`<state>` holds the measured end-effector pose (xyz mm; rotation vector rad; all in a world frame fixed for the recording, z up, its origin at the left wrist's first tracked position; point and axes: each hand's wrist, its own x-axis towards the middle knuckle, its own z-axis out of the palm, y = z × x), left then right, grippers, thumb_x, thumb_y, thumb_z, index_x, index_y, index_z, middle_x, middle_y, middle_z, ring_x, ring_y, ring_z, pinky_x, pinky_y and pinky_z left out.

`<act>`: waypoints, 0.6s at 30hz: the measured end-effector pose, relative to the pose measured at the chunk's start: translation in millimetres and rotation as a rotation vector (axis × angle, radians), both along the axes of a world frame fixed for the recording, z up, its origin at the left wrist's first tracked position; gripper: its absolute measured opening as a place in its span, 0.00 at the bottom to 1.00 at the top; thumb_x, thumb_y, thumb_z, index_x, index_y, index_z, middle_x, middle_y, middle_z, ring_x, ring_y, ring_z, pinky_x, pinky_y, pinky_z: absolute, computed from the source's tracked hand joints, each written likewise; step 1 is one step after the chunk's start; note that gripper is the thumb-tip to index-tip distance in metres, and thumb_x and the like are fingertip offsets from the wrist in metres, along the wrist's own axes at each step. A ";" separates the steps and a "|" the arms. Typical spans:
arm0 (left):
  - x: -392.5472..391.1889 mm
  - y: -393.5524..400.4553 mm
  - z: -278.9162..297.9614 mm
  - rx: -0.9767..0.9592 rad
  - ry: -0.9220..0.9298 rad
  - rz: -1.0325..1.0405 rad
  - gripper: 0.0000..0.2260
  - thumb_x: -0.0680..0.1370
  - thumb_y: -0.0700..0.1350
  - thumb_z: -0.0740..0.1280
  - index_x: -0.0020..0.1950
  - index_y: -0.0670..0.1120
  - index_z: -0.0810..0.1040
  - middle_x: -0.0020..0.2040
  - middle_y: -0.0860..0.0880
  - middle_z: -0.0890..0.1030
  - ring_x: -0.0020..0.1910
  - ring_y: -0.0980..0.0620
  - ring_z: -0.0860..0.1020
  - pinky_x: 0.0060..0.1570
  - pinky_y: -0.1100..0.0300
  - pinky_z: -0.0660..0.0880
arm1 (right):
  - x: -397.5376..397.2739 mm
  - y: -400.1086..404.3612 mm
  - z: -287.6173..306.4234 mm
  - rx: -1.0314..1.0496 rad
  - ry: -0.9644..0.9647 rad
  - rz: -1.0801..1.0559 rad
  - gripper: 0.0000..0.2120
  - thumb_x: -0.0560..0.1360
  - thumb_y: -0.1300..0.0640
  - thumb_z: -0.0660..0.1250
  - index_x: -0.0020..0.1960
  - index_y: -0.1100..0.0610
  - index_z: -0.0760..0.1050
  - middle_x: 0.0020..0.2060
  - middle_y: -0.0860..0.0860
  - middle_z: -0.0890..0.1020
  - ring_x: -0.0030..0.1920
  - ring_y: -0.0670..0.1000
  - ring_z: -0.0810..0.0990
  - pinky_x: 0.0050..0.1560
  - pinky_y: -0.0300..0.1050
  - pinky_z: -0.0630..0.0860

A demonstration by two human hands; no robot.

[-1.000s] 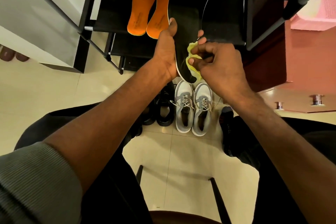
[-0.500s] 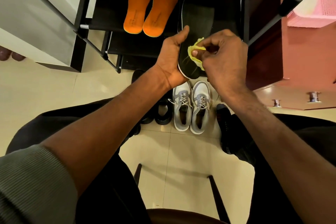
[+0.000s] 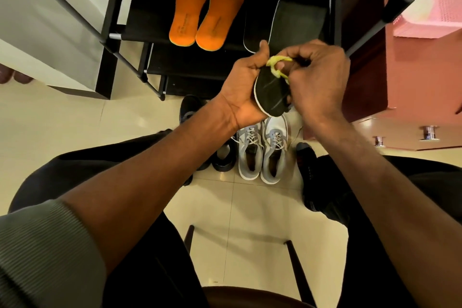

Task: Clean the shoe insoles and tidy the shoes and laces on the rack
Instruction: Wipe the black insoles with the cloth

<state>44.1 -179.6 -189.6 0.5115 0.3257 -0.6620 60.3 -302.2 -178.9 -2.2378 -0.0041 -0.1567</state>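
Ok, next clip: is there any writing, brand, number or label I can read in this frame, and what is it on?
Nothing can be read here.
Pair of orange foam insoles on the black rack shelf: dark print near each heel, too small and blurred to read.
Black insole with white edge, held in the left hand: no print visible.
Pair of grey and white lace-up sneakers on the floor: no readable logo.

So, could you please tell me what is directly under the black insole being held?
The grey sneakers stand on the floor below the black insole; their toes are hidden by it.
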 end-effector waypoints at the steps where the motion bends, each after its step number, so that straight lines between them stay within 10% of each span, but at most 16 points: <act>1: -0.1 -1.8 -2.3 -0.013 -0.027 0.005 0.30 0.86 0.62 0.51 0.64 0.37 0.75 0.44 0.45 0.79 0.49 0.47 0.76 0.61 0.52 0.66 | 3.3 -3.2 -0.5 0.007 0.022 -0.016 0.08 0.70 0.51 0.79 0.47 0.42 0.87 0.41 0.38 0.83 0.49 0.48 0.83 0.51 0.57 0.82; 7: 17.0 17.4 -3.4 -0.025 0.002 0.227 0.28 0.86 0.60 0.53 0.72 0.37 0.71 0.60 0.38 0.78 0.45 0.41 0.83 0.45 0.47 0.84 | -22.8 10.2 0.1 0.153 0.167 0.205 0.11 0.71 0.59 0.80 0.53 0.51 0.88 0.46 0.42 0.87 0.52 0.41 0.84 0.60 0.38 0.78; 10: 13.7 16.4 -2.0 -0.029 0.017 0.250 0.30 0.86 0.60 0.52 0.77 0.38 0.66 0.61 0.39 0.76 0.39 0.43 0.81 0.30 0.54 0.81 | -23.6 13.3 -6.7 0.070 0.111 0.156 0.10 0.71 0.56 0.80 0.51 0.45 0.88 0.45 0.38 0.85 0.52 0.44 0.84 0.58 0.52 0.81; 18: 7.7 9.4 3.3 0.075 -0.072 0.100 0.26 0.87 0.59 0.50 0.70 0.39 0.71 0.56 0.40 0.80 0.45 0.46 0.82 0.49 0.50 0.75 | 6.7 -8.9 -7.4 -0.013 0.044 -0.001 0.09 0.71 0.51 0.75 0.51 0.42 0.86 0.44 0.41 0.82 0.51 0.52 0.82 0.53 0.61 0.79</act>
